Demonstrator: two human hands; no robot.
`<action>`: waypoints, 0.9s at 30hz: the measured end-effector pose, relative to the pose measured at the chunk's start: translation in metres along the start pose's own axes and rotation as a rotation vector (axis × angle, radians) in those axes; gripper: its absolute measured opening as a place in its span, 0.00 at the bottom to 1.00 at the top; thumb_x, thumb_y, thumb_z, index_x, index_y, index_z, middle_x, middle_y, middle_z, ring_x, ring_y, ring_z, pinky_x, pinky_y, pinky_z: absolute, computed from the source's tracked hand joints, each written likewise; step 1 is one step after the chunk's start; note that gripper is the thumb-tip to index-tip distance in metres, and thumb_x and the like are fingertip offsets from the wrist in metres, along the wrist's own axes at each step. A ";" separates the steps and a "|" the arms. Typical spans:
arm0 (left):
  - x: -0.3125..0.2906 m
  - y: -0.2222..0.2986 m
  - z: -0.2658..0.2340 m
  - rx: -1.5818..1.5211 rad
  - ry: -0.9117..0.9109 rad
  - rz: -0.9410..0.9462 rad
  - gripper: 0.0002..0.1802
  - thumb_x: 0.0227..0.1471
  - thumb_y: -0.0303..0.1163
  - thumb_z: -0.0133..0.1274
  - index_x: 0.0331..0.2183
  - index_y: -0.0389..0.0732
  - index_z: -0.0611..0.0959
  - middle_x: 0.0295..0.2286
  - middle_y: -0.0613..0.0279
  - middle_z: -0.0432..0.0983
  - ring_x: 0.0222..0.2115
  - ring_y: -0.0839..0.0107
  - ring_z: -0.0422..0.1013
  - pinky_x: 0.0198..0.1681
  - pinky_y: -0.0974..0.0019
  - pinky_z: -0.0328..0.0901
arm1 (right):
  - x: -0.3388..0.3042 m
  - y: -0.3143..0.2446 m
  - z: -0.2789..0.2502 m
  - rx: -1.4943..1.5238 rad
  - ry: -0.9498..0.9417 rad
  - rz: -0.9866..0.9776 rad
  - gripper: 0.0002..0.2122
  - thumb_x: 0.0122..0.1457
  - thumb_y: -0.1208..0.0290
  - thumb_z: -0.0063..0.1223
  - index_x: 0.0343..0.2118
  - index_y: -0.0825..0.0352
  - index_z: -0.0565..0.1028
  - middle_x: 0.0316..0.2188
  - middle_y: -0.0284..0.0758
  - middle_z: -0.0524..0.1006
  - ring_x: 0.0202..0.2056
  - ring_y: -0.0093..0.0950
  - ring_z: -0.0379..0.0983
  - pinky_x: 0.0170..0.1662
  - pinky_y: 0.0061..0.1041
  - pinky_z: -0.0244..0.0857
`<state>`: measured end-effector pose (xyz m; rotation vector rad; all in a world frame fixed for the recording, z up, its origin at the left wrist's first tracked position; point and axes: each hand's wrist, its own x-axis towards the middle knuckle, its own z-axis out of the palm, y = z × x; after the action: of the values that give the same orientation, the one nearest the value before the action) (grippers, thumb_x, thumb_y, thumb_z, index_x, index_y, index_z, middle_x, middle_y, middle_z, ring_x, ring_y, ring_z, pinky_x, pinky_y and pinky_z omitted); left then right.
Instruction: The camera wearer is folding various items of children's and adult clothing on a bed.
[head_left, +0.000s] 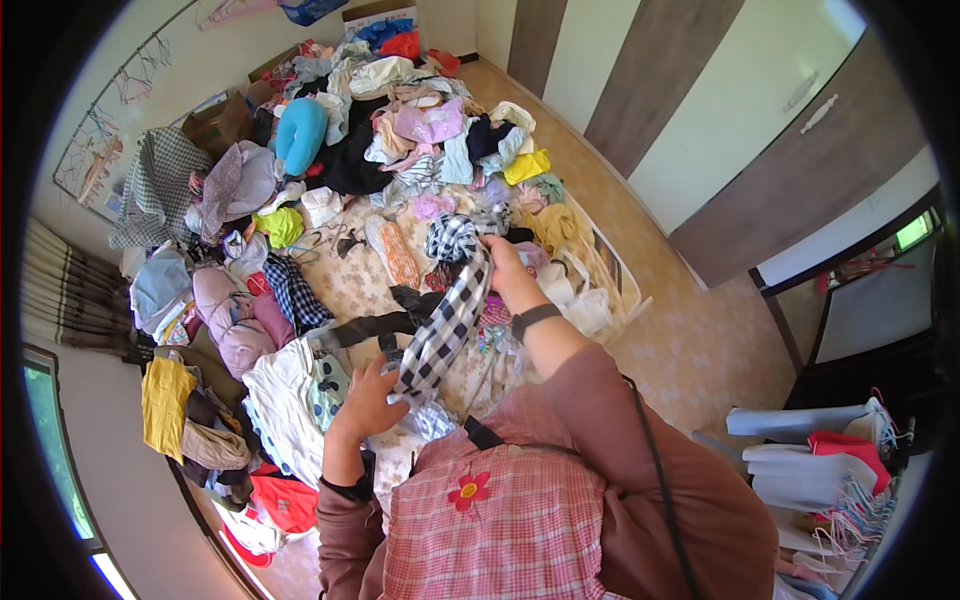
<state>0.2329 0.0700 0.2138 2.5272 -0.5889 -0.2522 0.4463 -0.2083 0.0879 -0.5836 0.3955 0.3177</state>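
A long, bunched black-and-white checked cloth (451, 330) slants over the pile in front of me. My right hand (508, 268) grips it near its upper, far end, where a rounded checked bundle (452, 238) curls to the left; whether the two are one piece I cannot tell. At the lower end of the cloth is my left hand (370, 405), its fingers spread and its thumb side touching the fabric. Beneath the cloth lie a black strap-like piece (370, 328) and some purple patterned fabric (494, 312).
Heaped clothes cover the far side of the floral-covered surface (345, 215), with a blue neck pillow (301, 135) on them. Left stand a pink puffy garment (228, 318) and white clothes (290, 385). Wardrobe doors (720, 120) line the right. Hangers with clothes (815, 460) stand lower right.
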 end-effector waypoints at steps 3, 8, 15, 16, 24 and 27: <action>-0.020 -0.050 0.023 -0.348 -0.104 -0.132 0.41 0.37 0.31 0.56 0.56 0.41 0.65 0.50 0.38 0.63 0.50 0.41 0.61 0.55 0.54 0.56 | -0.054 -0.016 0.065 -0.159 -0.135 0.191 0.08 0.53 0.72 0.47 0.30 0.70 0.75 0.25 0.37 0.78 0.25 0.29 0.75 0.31 0.29 0.72; 0.031 -0.032 0.025 -0.328 0.458 -0.371 0.55 0.35 0.34 0.63 0.60 0.37 0.49 0.50 0.36 0.61 0.51 0.43 0.60 0.55 0.54 0.56 | -0.149 -0.072 0.149 -0.283 -0.684 0.139 0.13 0.48 0.77 0.45 0.38 0.72 0.74 0.32 0.35 0.77 0.30 0.24 0.75 0.37 0.23 0.70; 0.078 -0.046 0.001 -0.532 0.697 -0.224 0.31 0.40 0.29 0.60 0.49 0.35 0.70 0.42 0.51 0.71 0.42 0.58 0.68 0.47 0.63 0.62 | -0.184 -0.122 0.216 -0.365 -0.800 0.053 0.12 0.48 0.74 0.44 0.34 0.75 0.74 0.30 0.37 0.78 0.28 0.27 0.75 0.34 0.22 0.71; 0.079 -0.037 -0.012 -0.933 0.634 -0.197 0.22 0.42 0.26 0.56 0.43 0.35 0.76 0.36 0.57 0.76 0.36 0.63 0.71 0.42 0.66 0.65 | -0.181 -0.132 0.218 -0.368 -0.804 0.048 0.12 0.48 0.74 0.44 0.34 0.75 0.74 0.30 0.37 0.78 0.28 0.27 0.75 0.34 0.22 0.71; 0.044 0.014 -0.157 -1.588 0.465 -0.112 0.18 0.54 0.34 0.35 0.37 0.33 0.76 0.25 0.54 0.78 0.22 0.67 0.74 0.28 0.65 0.70 | -0.097 -0.170 0.165 -0.703 -0.227 -0.433 0.05 0.50 0.73 0.48 0.26 0.66 0.75 0.27 0.31 0.77 0.27 0.21 0.72 0.33 0.20 0.68; 0.049 0.030 -0.180 -1.610 0.349 -0.049 0.18 0.56 0.35 0.34 0.39 0.32 0.74 0.25 0.53 0.78 0.21 0.66 0.73 0.28 0.64 0.71 | -0.077 -0.140 0.147 -1.038 -0.137 -0.585 0.09 0.48 0.75 0.50 0.34 0.68 0.74 0.29 0.32 0.75 0.33 0.24 0.71 0.36 0.24 0.65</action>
<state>0.3177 0.1066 0.3788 0.9686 -0.0406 -0.1668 0.4733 -0.2463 0.2995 -1.6394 -0.1221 -0.0325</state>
